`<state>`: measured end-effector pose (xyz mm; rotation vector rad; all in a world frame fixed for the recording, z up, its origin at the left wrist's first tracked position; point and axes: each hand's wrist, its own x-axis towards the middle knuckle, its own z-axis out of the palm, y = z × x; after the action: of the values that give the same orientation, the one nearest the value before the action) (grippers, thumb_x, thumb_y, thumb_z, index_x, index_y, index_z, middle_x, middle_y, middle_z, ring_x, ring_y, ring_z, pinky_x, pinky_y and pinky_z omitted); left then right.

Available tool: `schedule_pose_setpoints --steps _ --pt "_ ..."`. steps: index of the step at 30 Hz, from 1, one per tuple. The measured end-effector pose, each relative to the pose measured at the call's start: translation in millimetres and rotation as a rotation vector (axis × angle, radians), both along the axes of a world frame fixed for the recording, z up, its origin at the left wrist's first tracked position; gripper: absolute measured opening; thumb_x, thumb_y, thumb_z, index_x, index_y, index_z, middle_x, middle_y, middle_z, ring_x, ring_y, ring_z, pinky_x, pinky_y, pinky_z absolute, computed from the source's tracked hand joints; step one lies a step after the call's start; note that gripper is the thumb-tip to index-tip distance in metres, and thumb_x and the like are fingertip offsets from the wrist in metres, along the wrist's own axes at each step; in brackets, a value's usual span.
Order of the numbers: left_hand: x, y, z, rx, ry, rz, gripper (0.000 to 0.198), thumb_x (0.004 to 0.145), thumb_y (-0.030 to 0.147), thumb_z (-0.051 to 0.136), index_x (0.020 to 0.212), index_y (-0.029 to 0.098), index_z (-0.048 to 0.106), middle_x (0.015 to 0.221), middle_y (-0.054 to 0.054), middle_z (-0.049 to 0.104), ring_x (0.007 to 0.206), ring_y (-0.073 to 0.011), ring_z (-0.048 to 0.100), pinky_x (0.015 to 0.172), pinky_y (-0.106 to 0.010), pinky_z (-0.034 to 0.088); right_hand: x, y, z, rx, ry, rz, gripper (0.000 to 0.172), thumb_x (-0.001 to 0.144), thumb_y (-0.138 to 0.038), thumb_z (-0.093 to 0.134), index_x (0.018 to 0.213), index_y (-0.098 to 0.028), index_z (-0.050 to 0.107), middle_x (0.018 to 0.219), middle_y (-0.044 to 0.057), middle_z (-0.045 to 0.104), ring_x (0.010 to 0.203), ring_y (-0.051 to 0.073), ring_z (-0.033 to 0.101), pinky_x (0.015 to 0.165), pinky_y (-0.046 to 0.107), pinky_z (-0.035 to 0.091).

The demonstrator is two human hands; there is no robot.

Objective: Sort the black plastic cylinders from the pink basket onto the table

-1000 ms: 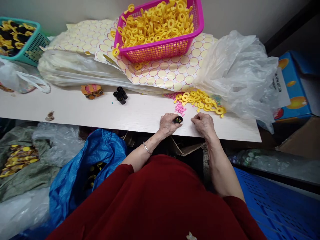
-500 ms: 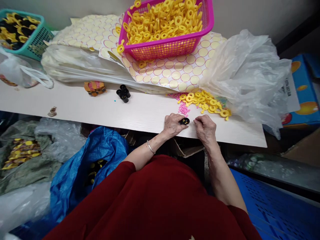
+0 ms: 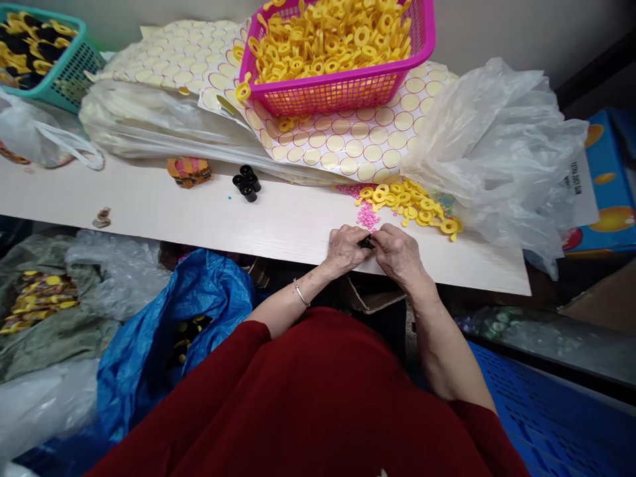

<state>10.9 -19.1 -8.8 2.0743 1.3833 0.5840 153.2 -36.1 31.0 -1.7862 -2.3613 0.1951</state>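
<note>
My left hand is closed around a small black round piece at the front edge of the white table. Pressed against that piece are the pinched fingers of my right hand; whatever they hold, if anything, is hidden. Just beyond my hands lies a scatter of tiny pink pieces. Behind and right of them is a loose pile of yellow ring-shaped pieces with short handles. Several black cylinders stand in a cluster farther left on the table.
A pink basket heaped with yellow rings stands at the back, on sheets of round stickers. Clear plastic bags bulge at the right. A teal basket is at the far left. Below the table sits a blue sack.
My right hand has moved left, from beside the black piece onto it, so its top is now mostly covered. My left hand keeps its hold. The view has shifted slightly.
</note>
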Motion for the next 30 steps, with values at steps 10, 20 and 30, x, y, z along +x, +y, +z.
schedule_pose_setpoints --steps 10,20,30 --pt "1 2 -1.5 -0.023 -0.022 0.024 0.024 0.076 0.037 0.074 0.098 0.027 0.073 0.099 0.000 0.073 0.100 -0.0225 0.059 0.085 -0.038 0.039 20 6 -4.8 -0.051 0.351 -0.126 0.022 0.089 -0.025 0.048 0.085 -0.018 0.068 0.085 0.007 0.065 0.079 0.018 0.060 0.077 0.029 0.046" --pt "1 2 2.0 -0.048 -0.010 0.033 0.030 0.072 0.034 0.078 0.100 0.026 0.074 0.107 -0.001 0.074 0.102 -0.0226 0.060 0.088 -0.037 0.039 30 29 -21.4 -0.065 0.083 -0.771 0.029 0.088 -0.029 0.049 0.096 -0.011 0.070 0.110 0.021 0.066 0.096 0.032 0.062 0.080 0.043 0.048" --pt "1 3 -2.2 -0.042 -0.045 0.037 0.033 0.070 0.034 0.079 0.101 0.026 0.075 0.105 -0.001 0.074 0.101 -0.0233 0.060 0.088 -0.037 0.039 44 5 -26.3 -0.094 0.134 -0.646 0.044 0.079 -0.045 0.058 0.111 -0.016 0.067 0.114 0.016 0.060 0.099 0.031 0.059 0.077 0.041 0.048"
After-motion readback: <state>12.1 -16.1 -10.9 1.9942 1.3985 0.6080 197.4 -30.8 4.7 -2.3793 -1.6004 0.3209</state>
